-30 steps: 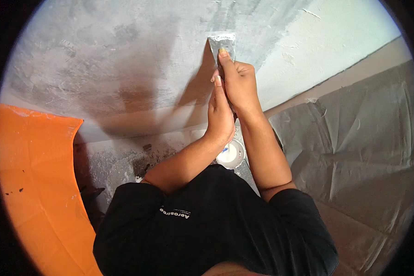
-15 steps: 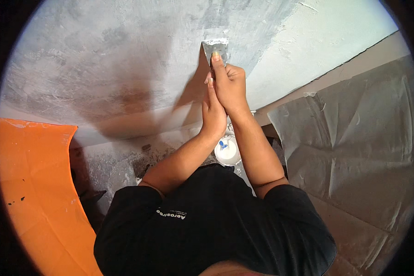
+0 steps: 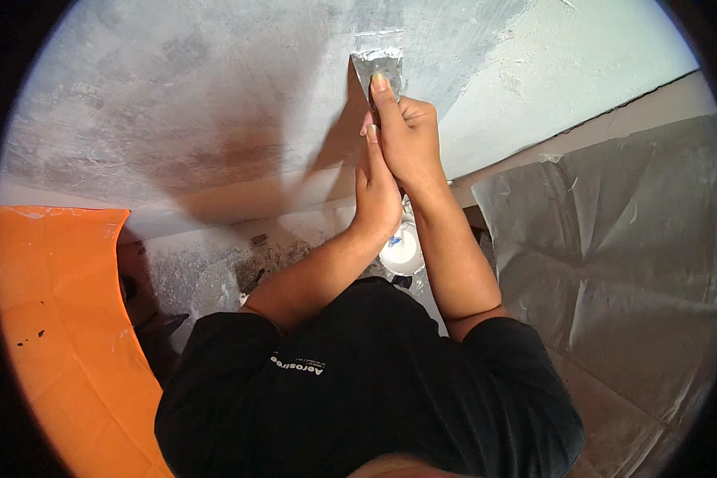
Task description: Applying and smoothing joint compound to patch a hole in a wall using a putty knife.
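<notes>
A metal putty knife (image 3: 386, 62) with white paste along its edge lies against the mottled grey-white wall (image 3: 191, 88). My right hand (image 3: 410, 143) grips it, thumb pressed on the blade. My left hand (image 3: 374, 191) is closed in against the underside of the right, around the same tool, thumb pointing up; most of its fingers are hidden. Behind my wrists, low down, sits a round white container (image 3: 398, 253) of white material with a small blue object in it.
An orange sheet (image 3: 64, 311) stands at the left and a creased dark grey sheet (image 3: 613, 279) at the right. Below the wall is a stained, white-spattered floor (image 3: 183, 279). A pale ledge (image 3: 645, 103) runs along the wall's lower right edge.
Both hands and the knife shifted slightly down and left, then rose up the wall again in the last half second. The grip looks the same, and the view has shifted slightly.
</notes>
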{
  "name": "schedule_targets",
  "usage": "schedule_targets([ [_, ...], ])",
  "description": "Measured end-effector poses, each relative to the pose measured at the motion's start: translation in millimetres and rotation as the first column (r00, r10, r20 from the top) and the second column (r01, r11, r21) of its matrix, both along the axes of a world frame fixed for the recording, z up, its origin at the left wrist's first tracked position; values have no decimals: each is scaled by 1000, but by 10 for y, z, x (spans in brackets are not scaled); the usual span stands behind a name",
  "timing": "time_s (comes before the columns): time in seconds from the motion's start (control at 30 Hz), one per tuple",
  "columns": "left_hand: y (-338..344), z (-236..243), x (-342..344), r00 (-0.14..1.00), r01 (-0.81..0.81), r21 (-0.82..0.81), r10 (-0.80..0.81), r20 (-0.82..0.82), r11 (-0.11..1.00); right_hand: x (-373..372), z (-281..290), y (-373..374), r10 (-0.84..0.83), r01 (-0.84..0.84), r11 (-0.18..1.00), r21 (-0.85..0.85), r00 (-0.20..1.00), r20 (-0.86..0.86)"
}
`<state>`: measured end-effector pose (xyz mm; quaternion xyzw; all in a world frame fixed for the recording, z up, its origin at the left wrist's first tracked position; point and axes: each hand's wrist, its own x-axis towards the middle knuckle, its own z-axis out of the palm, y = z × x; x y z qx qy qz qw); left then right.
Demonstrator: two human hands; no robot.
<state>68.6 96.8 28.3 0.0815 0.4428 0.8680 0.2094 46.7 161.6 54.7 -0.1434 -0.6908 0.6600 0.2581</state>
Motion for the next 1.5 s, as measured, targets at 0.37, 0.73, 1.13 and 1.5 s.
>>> schedule_targets([
  [0.37,95,78,5,999,-26,103,30,-33,994,9,197,22,1,-1,999,32,1000,-27],
  [0.73,61,313,-19,999,-22,40,24,-28,999,31,376,5,-39,40,999,17,997,-59],
  [1.13,-7,-59,88,991,63,59,-70,116,996,87,82,12,13,-9,998,-64,998,62],
  [1.5,84,339,53,994,-39,108,27,106,993,24,365,60,3,-2,998,62,1000,-17],
])
